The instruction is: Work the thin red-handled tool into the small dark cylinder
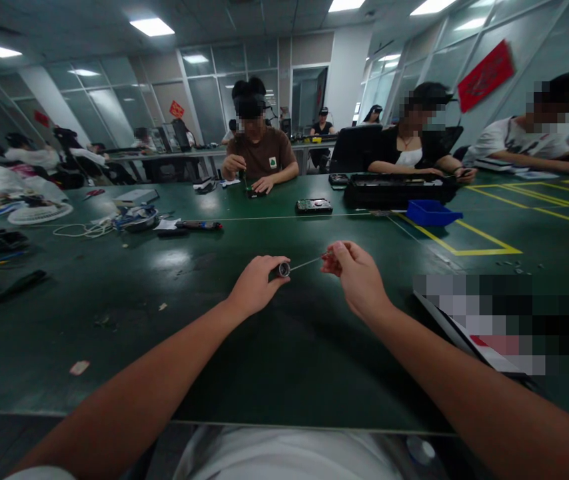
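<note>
My left hand (257, 285) is closed, thumb and fingers pinching a small dark cylinder (283, 269) whose round, ring-rimmed end faces me. My right hand (357, 273) is closed around one end of a thin metal rod (307, 264). Something reddish shows at the fingers there, but the rod's grip is mostly hidden. The rod slants slightly down to the left, and its tip reaches the edge of the cylinder; I cannot tell whether they touch. Both hands are held above the green table (274, 360).
Beyond my hands lie an opened device with a circuit board (314, 206), a blue bin (432, 213) and a long black housing (399, 190). Pen-like tools (198, 226) and tangled cables (134, 217) lie left. A pale, partly blurred-out object (469, 333) lies right. Co-workers sit opposite.
</note>
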`<state>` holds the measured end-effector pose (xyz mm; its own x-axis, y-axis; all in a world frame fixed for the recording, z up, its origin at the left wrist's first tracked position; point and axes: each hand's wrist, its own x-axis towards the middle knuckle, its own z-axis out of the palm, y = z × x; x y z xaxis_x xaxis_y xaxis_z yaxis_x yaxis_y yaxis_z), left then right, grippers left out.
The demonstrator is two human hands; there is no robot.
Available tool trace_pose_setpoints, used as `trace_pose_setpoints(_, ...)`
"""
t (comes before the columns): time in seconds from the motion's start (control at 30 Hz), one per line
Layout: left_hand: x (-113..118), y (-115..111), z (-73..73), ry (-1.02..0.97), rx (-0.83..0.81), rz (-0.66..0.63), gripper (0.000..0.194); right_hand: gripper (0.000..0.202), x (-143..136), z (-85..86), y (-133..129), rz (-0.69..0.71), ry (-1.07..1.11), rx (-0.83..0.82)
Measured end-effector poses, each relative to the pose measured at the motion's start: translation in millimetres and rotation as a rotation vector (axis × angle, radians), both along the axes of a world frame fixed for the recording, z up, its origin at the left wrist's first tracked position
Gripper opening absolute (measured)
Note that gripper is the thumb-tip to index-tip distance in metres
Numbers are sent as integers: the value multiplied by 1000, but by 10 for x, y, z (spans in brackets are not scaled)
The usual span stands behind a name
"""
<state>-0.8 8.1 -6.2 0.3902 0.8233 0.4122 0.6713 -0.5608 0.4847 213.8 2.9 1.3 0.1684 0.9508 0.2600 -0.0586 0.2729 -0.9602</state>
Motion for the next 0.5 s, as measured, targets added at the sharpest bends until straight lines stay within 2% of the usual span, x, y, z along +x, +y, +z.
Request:
trace_pose_setpoints(0.13,18,-28,9,6,-24,2,38,28,-37,29,-70,5,-133,105)
trace_pose_setpoints(0.3,26,-41,14,2,-46,3,38,28,-41,55,-114,5,-191,143)
trace_pose_setpoints(0.5,23,-38,-11,10,-44,-4,38,23,-45,105,-178,-59,-251,188)
